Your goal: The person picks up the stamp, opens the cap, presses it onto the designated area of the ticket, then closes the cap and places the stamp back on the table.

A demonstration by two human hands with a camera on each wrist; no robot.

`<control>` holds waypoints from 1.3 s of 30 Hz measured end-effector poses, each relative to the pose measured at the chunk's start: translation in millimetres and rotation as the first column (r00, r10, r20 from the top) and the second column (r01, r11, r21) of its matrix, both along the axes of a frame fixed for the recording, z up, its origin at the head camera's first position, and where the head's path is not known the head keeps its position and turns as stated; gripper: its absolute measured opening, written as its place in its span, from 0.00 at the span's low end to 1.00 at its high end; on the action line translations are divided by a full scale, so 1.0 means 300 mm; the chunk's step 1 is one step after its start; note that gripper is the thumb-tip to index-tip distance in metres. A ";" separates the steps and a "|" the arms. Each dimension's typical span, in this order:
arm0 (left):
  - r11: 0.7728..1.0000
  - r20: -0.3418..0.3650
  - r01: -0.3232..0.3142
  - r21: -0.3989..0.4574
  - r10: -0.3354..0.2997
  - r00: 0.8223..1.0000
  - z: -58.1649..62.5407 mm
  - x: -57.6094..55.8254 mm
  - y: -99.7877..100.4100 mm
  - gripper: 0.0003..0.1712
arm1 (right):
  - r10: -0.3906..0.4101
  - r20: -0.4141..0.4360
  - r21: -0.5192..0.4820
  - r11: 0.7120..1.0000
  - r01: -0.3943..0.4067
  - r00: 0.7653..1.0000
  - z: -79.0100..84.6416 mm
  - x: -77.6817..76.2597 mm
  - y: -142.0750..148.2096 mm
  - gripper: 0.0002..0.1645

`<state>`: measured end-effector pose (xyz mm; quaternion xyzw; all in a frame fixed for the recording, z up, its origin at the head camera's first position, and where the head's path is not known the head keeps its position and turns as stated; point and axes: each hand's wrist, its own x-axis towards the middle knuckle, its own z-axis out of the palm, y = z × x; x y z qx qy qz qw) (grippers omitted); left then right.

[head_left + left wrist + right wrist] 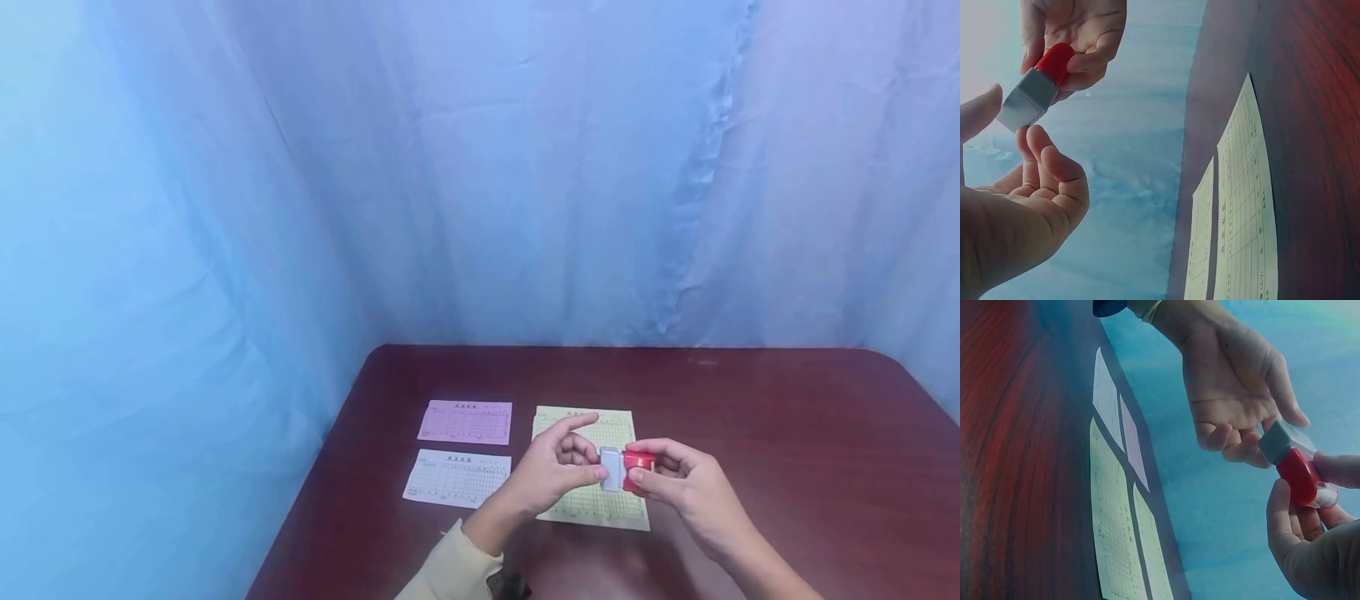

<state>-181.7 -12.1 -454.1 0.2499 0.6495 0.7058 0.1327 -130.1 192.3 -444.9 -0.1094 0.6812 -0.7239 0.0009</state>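
Note:
Both hands hold a red stamp (638, 472) with a grey cap (611, 469) over the yellow form sheets. The right hand (693, 492) grips the red body between thumb and fingers, seen closely in the right wrist view. From the other side, the left hand (551, 467) pinches the grey cap between its thumb and a bent finger, while its index finger points away. In the left wrist view the cap (1027, 100) is joined to the red body (1055, 62) and tilted.
A pink form (467, 422) and a white form (459, 477) lie to the left on the dark red table (787, 433). Under the hands are yellow forms (592, 508), the nearer partly covered. Blue curtains (510, 183) hang behind and at the sides.

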 end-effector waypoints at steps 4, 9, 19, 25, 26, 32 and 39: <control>0.998 0.087 0.002 0.055 -0.007 0.996 -0.001 0.014 0.000 0.37 | -0.003 0.001 0.008 1.000 0.003 1.000 0.000 0.006 -0.007 0.21; 0.993 0.142 0.026 0.116 -0.042 0.989 -0.007 0.024 -0.003 0.35 | 0.004 0.003 0.008 1.000 -0.004 1.000 -0.003 0.010 -0.013 0.21; 0.982 0.169 0.061 0.181 -0.092 0.981 -0.015 0.028 0.006 0.17 | -0.001 -0.041 0.034 0.999 0.002 0.999 0.024 0.009 -0.034 0.20; 0.977 0.098 0.082 0.199 -0.103 0.990 -0.010 0.037 0.003 0.15 | -0.025 -0.052 0.071 0.997 0.029 0.998 0.032 0.011 -0.046 0.19; 0.977 0.096 0.085 0.196 -0.105 0.990 -0.009 0.037 0.002 0.15 | -0.035 -0.052 0.085 0.996 0.039 0.998 0.034 0.011 -0.045 0.19; 0.986 0.132 0.075 0.147 -0.095 0.987 -0.002 0.027 -0.007 0.15 | -0.063 -0.051 0.134 0.989 0.069 0.997 0.041 0.008 -0.040 0.20; 0.982 0.154 0.088 0.168 -0.115 0.981 0.006 0.022 -0.010 0.17 | -0.043 -0.062 0.112 0.992 0.050 0.997 0.043 0.010 -0.035 0.20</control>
